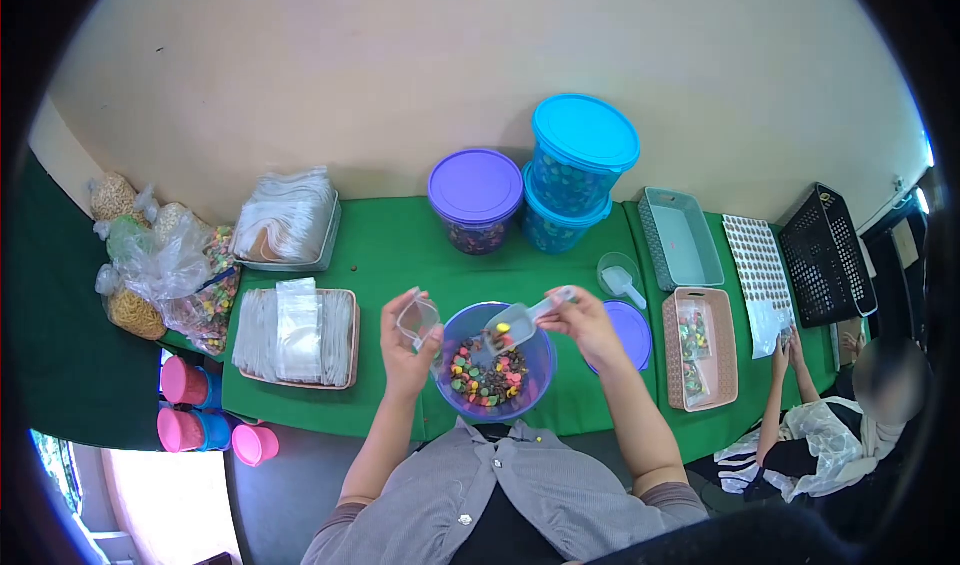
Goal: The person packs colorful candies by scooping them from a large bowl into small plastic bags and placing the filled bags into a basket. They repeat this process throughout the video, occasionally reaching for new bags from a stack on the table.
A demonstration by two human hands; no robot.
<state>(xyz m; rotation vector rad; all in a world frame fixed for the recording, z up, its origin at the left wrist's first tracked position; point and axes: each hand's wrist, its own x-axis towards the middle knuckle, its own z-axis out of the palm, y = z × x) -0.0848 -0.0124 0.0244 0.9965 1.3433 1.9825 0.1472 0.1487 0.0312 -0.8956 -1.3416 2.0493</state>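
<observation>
My left hand (408, 358) grips a small clear plastic pouch (418, 321), its mouth spread apart, at the left rim of the purple tub (549, 367). Colourful candies (492, 379), mixed with darker brown pieces, lie in the tub. In my right hand (583, 327) is the handle of a clear plastic scoop (519, 323). The scoop tilts over the tub, a few pieces showing at its lower end. Right of the tub, partly behind my right forearm, a purple lid (628, 335) rests on the green cloth.
Lidded tubs, one purple (475, 187) and two stacked blue (585, 135), stand at the back. A pouch basket (352, 365) sits left; a peach basket (702, 400) holds filled pouches at right. A co-worker (830, 435) handles a sticker sheet (760, 275) at far right.
</observation>
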